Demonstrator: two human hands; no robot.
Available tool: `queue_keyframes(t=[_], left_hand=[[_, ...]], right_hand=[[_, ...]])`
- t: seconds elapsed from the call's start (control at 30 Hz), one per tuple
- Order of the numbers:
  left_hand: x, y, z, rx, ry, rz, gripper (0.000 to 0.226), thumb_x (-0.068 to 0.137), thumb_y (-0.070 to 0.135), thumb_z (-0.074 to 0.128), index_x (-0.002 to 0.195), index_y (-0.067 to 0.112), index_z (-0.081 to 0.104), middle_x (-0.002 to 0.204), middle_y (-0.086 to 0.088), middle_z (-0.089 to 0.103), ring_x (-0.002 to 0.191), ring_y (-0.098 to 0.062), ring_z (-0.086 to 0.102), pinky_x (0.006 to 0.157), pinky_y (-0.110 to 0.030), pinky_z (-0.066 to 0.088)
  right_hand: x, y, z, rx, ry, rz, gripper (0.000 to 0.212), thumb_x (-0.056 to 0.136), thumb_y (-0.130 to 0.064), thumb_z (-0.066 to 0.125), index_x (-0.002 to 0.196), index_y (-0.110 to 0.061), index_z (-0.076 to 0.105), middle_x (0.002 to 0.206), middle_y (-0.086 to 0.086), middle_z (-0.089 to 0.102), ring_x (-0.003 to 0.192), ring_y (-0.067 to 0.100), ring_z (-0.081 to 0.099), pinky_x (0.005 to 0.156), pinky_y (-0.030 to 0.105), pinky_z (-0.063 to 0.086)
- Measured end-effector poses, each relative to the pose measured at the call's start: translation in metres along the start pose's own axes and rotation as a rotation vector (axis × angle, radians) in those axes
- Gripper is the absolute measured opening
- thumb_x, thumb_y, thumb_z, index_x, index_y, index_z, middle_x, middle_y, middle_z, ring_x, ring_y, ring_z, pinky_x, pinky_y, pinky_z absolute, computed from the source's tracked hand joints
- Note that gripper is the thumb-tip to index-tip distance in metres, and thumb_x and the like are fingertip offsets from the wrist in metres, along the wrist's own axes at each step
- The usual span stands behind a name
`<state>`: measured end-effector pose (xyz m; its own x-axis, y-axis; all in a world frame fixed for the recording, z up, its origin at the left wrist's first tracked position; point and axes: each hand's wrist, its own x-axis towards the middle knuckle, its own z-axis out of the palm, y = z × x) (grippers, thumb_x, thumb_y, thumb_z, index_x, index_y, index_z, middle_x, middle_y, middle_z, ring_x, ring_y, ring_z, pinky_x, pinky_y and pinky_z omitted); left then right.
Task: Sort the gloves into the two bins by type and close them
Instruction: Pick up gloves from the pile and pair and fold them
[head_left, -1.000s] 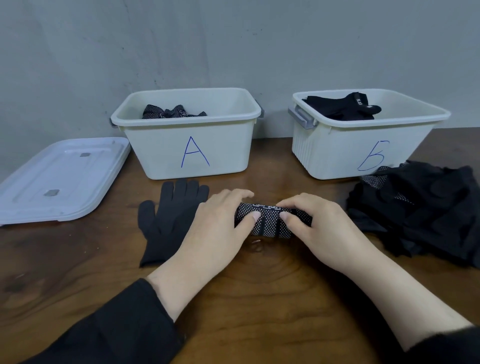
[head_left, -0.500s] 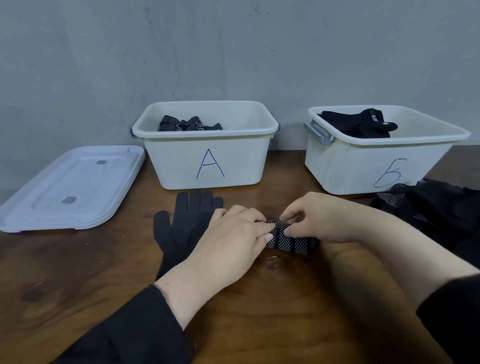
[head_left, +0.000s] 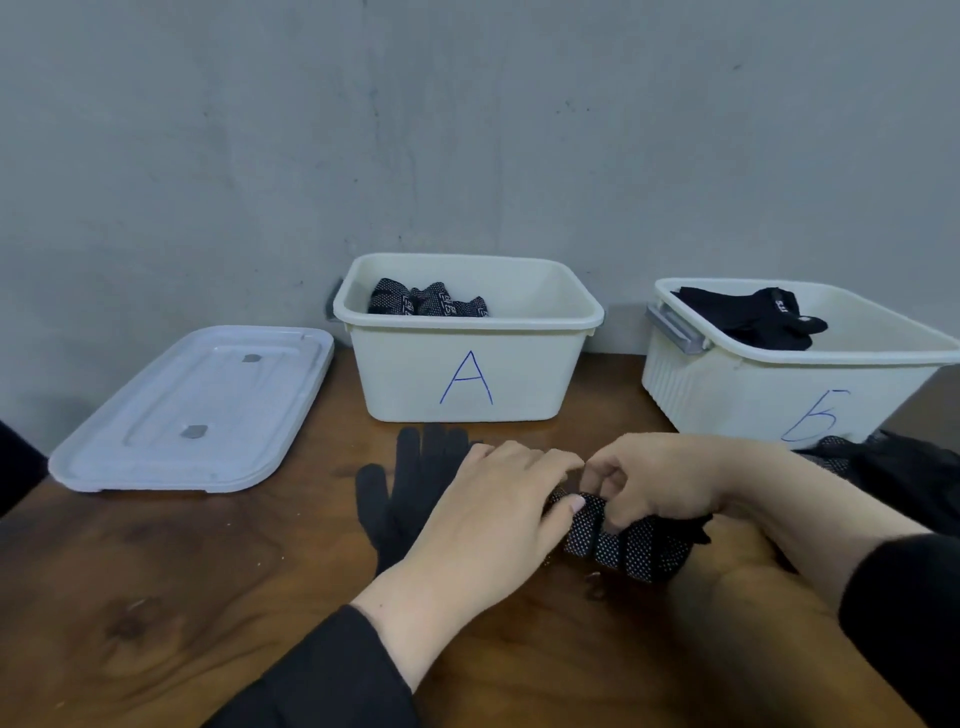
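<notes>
A black glove with white dots (head_left: 631, 548) lies rolled up on the wooden table in front of me. My left hand (head_left: 493, 514) presses on its left end, and my right hand (head_left: 657, 480) pinches its top edge. Under my left hand lies a plain black knit glove (head_left: 410, 480), flat on the table. Bin A (head_left: 467, 374) stands behind it and holds several dotted gloves (head_left: 428, 304). To the right, bin B (head_left: 753, 384) holds plain black gloves (head_left: 753, 317).
A white lid (head_left: 192, 410) lies flat at the left, beside bin A. A pile of black gloves (head_left: 904, 478) sits at the right edge, in front of bin B. A grey wall runs close behind both bins.
Both hands have rolled the dotted glove tighter; my right hand moved from its right end onto its top. The camera has tilted up, so more wall shows.
</notes>
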<state>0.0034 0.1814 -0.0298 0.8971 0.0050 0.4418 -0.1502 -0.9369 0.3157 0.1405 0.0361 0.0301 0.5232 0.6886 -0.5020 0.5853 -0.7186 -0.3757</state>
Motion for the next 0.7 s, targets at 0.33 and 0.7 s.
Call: queue_keyframes(t=[0.33,0.7], left_hand=[[0.02,-0.096,-0.065,0.093,0.572,-0.082,0.03,0.096,0.03,0.05,0.112,0.017,0.071,0.11,0.004,0.065,0.103,-0.02,0.057,0.09,-0.036,0.038],[0.035,-0.144,-0.067,0.108,0.516,-0.085,0.041,0.097,0.031,0.049,0.124,0.007,0.068,0.122,-0.003,0.068,0.123,-0.023,0.055,0.112,-0.041,0.033]], right_hand=[[-0.032,-0.037,-0.097,0.799,0.421,-0.16,0.018,0.093,-0.008,0.065,0.11,-0.005,0.068,0.099,0.022,0.069,0.074,0.026,0.066,0.064,0.03,0.058],[0.093,-0.094,-0.152,0.649,0.657,-0.01,0.016,0.087,0.001,0.071,0.08,-0.012,0.064,0.075,0.01,0.066,0.062,0.021,0.062,0.052,0.024,0.055]])
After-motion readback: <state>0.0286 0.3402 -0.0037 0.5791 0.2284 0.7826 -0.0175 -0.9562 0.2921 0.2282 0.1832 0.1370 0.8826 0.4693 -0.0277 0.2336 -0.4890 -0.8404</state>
